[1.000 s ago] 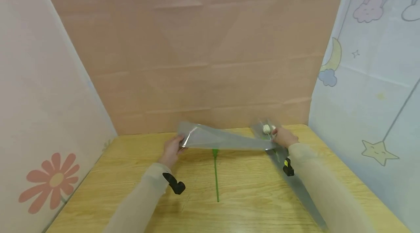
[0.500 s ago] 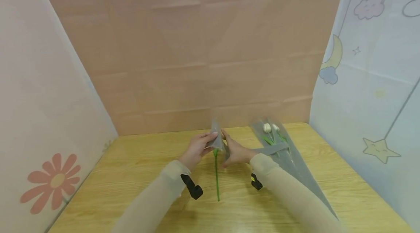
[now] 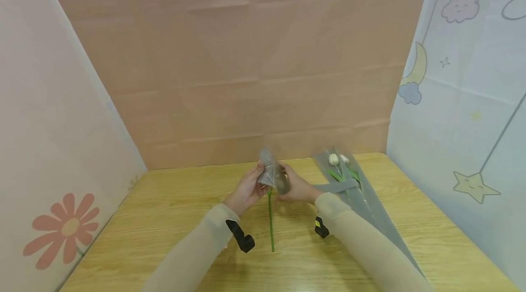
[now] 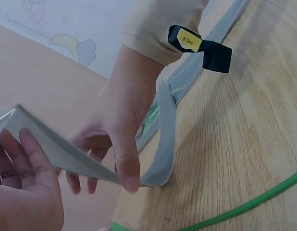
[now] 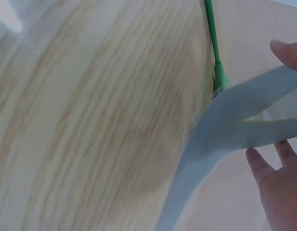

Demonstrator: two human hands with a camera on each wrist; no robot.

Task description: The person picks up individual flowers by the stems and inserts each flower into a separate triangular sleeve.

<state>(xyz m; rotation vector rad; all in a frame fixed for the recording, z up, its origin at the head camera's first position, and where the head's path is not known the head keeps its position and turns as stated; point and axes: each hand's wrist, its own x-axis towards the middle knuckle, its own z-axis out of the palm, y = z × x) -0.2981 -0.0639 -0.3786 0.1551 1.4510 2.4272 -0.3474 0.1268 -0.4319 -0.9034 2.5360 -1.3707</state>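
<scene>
In the head view my left hand (image 3: pixel 245 191) and right hand (image 3: pixel 300 187) hold a curved strip of greyish, see-through wrapping film (image 3: pixel 268 172) between them. The left thumb lies at the film's near edge; in the left wrist view the left fingers (image 4: pixel 34 161) touch its face. My right thumb (image 4: pixel 128 173) crosses the strip, with the other fingers behind it. Under the film a green flower stem (image 3: pixel 271 223) lies on the table; its head is hidden. The strip (image 5: pixel 211 134) curls around above that stem's upper end (image 5: pixel 219 72) in the right wrist view.
Two white tulips (image 3: pixel 334 159) with green leaves lie at the back right on a long greyish film sheet (image 3: pixel 382 221). A strip of film (image 3: pixel 337 186) crosses them. The wooden table (image 3: pixel 172 219) meets a brown backdrop (image 3: pixel 205 100) and printed side walls.
Both hands have come together at the middle from left and right. The film stretched between them has folded into a curve over the stem. The tulips at the right are uncovered from the right hand.
</scene>
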